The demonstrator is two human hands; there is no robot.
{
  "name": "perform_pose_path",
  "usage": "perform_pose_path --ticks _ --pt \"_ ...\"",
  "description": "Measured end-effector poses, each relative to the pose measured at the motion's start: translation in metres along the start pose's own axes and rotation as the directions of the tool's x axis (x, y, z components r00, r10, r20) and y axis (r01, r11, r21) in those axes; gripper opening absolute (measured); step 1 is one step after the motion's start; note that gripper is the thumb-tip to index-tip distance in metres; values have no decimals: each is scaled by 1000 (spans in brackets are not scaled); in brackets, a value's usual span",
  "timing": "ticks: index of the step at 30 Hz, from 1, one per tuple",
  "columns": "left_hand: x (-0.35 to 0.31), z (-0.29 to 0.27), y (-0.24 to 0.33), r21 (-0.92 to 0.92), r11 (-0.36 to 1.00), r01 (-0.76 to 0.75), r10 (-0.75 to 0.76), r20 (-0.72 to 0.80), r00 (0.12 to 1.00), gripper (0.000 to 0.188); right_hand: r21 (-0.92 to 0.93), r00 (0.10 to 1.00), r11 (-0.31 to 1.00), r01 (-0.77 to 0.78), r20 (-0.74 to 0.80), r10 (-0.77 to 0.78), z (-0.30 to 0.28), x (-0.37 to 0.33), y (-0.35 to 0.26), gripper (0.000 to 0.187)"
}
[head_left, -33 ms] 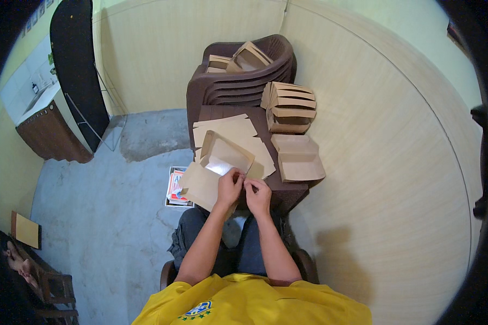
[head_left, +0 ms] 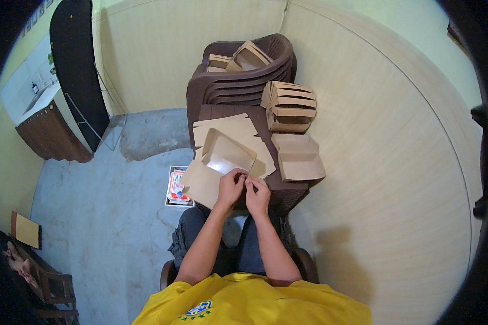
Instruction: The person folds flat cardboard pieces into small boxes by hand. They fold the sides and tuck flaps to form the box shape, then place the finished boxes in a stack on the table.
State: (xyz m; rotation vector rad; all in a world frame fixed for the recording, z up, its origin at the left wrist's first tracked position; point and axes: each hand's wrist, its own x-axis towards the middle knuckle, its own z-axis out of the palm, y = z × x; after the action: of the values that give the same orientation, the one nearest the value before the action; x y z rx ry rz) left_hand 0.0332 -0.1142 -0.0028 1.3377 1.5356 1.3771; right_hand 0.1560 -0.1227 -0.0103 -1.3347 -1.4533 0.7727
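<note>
A brown cardboard box [head_left: 236,148] stands partly folded on the table, tilted, with its walls raised and a shiny inner base. Its flat lid panel [head_left: 200,183] spreads toward me on the left. At the near right corner, my left hand [head_left: 231,187] is closed with fingertips pinching the box's edge. Close beside it, my right hand [head_left: 258,196] is closed too, its thumb and fingers on the same corner. The fingers hide the corner's tabs. Beneath the box lie flat cardboard blanks [head_left: 229,125].
A folded open box [head_left: 301,165] sits right on the brown table [head_left: 263,120], in front of a stack of boxes [head_left: 291,107]. Stacked brown chairs [head_left: 233,89] behind hold more boxes. A crate [head_left: 180,187] with printed packets stands on the floor at left. A wall [head_left: 385,162] bounds the right.
The box and both hands have shifted very slightly to the right. The grip on the corner looks the same.
</note>
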Motion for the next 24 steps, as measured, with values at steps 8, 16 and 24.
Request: perform_pose_path --ticks 8,16,24 --pt "4 -18 7 54 996 -71 64 110 992 16 580 951 755 -307 155 268 10 -5 8 35" --pt "-6 -49 16 521 777 -355 278 221 935 17 459 969 884 -93 -160 186 -41 44 -5 29" --pt "-10 -84 34 604 294 -741 310 673 672 16 -158 992 985 70 115 -52 -77 105 -20 66"
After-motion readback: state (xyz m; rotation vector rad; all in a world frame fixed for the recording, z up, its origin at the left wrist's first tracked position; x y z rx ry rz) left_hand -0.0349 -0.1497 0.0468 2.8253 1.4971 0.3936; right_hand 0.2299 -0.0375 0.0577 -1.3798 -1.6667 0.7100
